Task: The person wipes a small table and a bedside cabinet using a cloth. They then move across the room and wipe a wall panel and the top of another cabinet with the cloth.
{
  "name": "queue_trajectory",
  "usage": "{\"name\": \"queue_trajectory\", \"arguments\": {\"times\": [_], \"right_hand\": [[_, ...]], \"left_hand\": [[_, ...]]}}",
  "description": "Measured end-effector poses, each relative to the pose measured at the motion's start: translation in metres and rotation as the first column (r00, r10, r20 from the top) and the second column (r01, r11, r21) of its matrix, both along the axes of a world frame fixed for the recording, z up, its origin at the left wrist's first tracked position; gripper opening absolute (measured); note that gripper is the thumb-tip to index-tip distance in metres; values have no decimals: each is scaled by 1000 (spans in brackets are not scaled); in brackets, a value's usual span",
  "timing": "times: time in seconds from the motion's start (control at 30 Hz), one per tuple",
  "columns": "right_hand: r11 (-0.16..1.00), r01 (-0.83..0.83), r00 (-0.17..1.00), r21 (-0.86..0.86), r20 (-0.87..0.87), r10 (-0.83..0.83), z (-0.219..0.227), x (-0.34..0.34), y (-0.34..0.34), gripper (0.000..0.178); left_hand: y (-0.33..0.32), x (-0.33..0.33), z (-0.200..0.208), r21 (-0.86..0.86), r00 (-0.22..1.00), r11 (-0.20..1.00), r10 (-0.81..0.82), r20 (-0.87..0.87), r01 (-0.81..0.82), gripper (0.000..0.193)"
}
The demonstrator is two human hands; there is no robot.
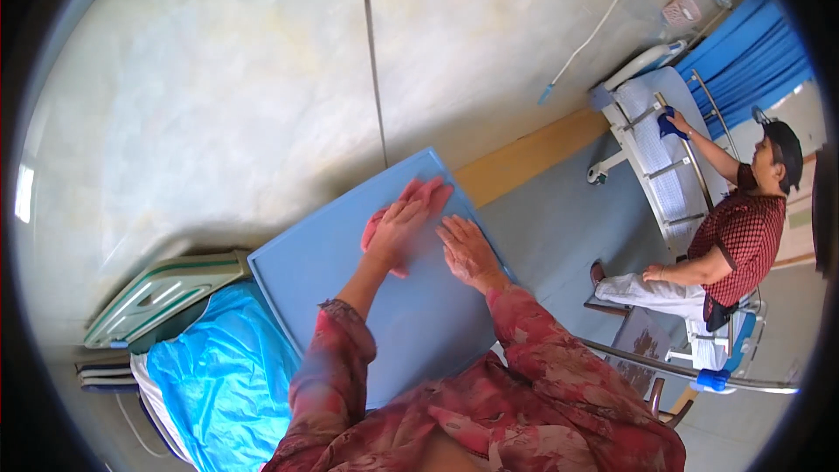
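Note:
A pinkish-red cloth (440,199) lies bunched on the blue top (350,332) of a cabinet or table with a raised rim. My left hand (398,232) holds the cloth from above, pressing it to the top near the far edge. Bits of cloth stick out past the fingers and below the palm. Just to its right, my right hand (470,252) rests with fingers outstretched on or just over the top, near its right edge. That hand holds nothing I can see. Patterned red sleeves cover both forearms.
A bed with a cream headboard (166,297) and a bright blue cover (227,376) stands at left. The pale wall (236,96) rises behind the top. At right, a person (738,245) holds a dark blue cloth (671,122) at the rail of another bed (651,122). A wooden chair (634,345) stands nearby.

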State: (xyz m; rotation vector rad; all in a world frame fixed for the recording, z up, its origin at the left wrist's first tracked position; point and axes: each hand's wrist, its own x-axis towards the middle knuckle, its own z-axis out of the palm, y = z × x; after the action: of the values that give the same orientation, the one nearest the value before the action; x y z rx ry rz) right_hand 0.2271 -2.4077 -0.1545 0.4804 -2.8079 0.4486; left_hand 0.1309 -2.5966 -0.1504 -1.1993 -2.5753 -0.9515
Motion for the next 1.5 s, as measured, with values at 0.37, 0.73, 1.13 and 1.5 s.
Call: {"name": "queue_trajectory", "arguments": {"times": [0.37,0.73,1.13,1.5], "right_hand": [[997,-34,999,-74,-16,33,0,5,-3,45],[999,-20,999,34,-43,21,-13,48,4,39],[995,-76,990,-57,-121,69,13,33,-23,36],[996,7,997,-90,-79,-14,11,47,-16,37]], "left_hand": [[-76,-113,270,357,863,934,190,-468,-12,52],[-64,-105,302,-422,664,761,15,-748,-493,78],[-129,-97,410,-188,346,764,49,-937,-618,102],[-90,-121,272,-463,412,876,-375,-830,-137,36]]}}
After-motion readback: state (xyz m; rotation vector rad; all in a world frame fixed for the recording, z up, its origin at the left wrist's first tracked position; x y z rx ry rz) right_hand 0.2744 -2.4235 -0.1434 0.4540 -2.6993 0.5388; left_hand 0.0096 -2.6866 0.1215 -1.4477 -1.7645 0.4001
